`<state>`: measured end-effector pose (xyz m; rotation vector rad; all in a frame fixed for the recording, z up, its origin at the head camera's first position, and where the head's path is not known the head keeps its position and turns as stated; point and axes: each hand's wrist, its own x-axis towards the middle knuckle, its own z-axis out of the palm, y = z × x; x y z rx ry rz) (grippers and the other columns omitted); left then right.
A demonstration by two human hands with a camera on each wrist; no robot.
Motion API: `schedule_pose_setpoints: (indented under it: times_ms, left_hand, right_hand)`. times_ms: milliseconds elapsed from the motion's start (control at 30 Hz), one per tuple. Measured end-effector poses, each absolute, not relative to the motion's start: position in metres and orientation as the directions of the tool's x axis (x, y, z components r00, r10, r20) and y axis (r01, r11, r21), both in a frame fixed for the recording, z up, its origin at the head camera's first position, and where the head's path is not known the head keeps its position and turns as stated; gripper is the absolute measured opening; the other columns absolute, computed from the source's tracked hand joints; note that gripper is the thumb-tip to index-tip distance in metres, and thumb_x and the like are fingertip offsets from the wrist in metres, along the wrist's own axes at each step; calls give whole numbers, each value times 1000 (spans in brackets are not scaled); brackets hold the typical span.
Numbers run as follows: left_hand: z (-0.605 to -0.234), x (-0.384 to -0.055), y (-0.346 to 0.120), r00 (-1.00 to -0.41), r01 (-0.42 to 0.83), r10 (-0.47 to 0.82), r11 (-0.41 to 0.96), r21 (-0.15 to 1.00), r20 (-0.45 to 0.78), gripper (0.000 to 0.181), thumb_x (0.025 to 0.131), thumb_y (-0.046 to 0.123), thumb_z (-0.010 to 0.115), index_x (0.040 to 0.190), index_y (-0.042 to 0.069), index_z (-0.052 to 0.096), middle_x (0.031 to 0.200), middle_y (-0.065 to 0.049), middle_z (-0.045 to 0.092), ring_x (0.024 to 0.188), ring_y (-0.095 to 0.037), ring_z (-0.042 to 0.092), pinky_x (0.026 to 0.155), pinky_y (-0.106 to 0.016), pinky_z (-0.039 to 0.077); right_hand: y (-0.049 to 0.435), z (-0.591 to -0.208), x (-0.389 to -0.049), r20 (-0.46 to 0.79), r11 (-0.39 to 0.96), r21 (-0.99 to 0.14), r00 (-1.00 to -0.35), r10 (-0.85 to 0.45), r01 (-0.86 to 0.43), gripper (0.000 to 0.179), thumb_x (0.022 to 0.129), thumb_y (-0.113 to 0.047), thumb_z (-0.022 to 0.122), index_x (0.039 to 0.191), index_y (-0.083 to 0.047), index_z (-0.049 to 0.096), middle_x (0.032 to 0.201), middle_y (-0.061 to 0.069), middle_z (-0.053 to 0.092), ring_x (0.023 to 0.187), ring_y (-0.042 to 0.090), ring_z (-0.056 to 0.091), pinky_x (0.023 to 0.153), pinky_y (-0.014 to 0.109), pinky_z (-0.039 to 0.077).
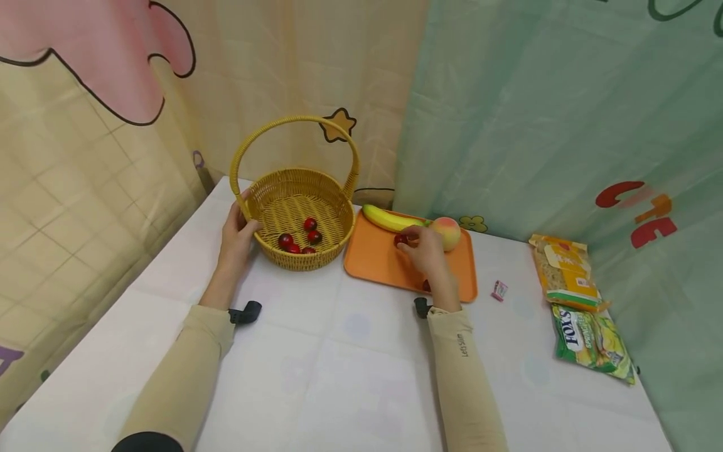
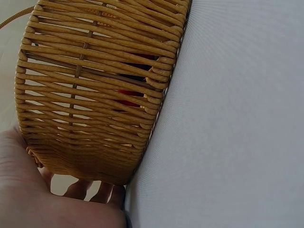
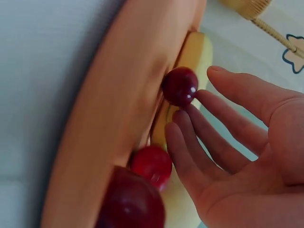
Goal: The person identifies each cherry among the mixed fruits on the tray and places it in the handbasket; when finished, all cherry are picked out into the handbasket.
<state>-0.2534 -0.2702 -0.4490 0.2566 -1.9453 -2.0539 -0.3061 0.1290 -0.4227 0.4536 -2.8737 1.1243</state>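
Note:
My left hand grips the left side of a yellow wicker basket, thumb over the rim. The left wrist view shows my fingers around the woven wall. Several dark red cherries lie inside the basket. My right hand reaches over an orange tray. In the right wrist view its fingertips are right at a dark red cherry, while the thumb stands apart from it. Two more cherries lie nearer the camera. A banana and a peach rest along the tray's back.
The basket's tall arched handle rises toward the curtain behind the table. Right of the tray lies a small pink wrapped candy. Farther right are an orange-yellow food bag and a green candy bag.

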Motion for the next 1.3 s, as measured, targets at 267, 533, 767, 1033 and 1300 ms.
schedule_pose_setpoints:
  times_ms: [267,533,767,1033,1300]
  left_hand:
    - [-429,-239,-263,-946,72,-321,-40,997,55,76,95,1,54,165,25,36,173,-5,31,154,-28,34,119,-36,35]
    - [-428,-238,-263,-950,77,-306,-36,996,63,76,96,1,53,166,24,34,174,-6,29,156,-30,32,121,-37,34]
    - [-428,-238,-262,-949,84,-307,-42,996,67,77,95,0,53,166,23,35,174,-7,29,157,-30,31,123,-38,33]
    - [-430,-238,-263,-948,105,-304,-37,994,89,75,95,-1,53,165,20,35,173,-9,30,156,-30,33,111,-22,40]
    - [-431,-239,-263,-949,108,-301,-47,993,89,75,96,1,53,165,22,36,173,-9,30,155,-31,33,101,-15,43]
  right_hand:
    - [122,-428,-308,76,662,-686,-934,-348,-302,32,94,-7,77,125,2,72,116,18,76,110,35,69,102,48,55]
    - [120,-432,-307,50,655,-693,-928,-370,-299,36,92,-12,81,126,-3,73,119,13,76,111,30,69,102,46,55]
    - [118,-431,-306,61,651,-694,-926,-372,-307,36,92,-14,81,125,-3,74,118,13,76,111,30,69,102,45,55]
    - [109,-417,-301,177,529,-766,-911,-372,-365,33,92,-12,81,123,-2,74,114,10,76,108,27,71,99,45,57]
    - [83,-397,-287,346,427,-760,-861,-373,-491,31,91,-9,81,121,-1,74,114,14,76,110,30,70,100,51,57]
